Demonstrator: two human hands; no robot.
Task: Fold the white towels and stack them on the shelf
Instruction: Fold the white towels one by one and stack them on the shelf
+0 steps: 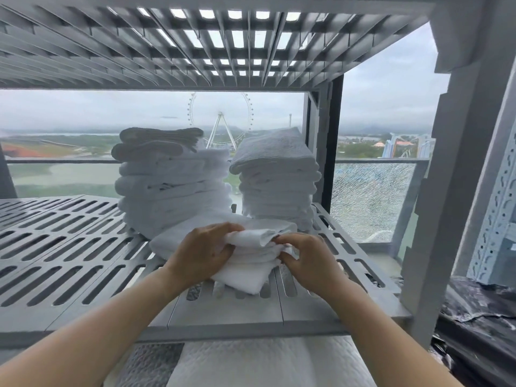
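Both hands are gripping one white towel at the front right of the shelf. Left hand is curling its fingers over the bunched top fold from the left. Right hand is pinching the same fold from the right, fingers tucked into the cloth. The towel is folded thick with its layers showing, and its lower corner is lying near the shelf's front edge. Just behind it two tall stacks of folded towels are standing, left stack and right stack, with a narrow gap between them. Right stack is sitting close to the back post. Bare slotted shelf is stretching out left of the hands. Upper shelf is sitting above the stacks with room over them. Shelf is grey plastic with long slots; towels are soft terry with rounded folds. Cracked glass panel is showing behind on the right. White quilted cloth is lying below the front edge.
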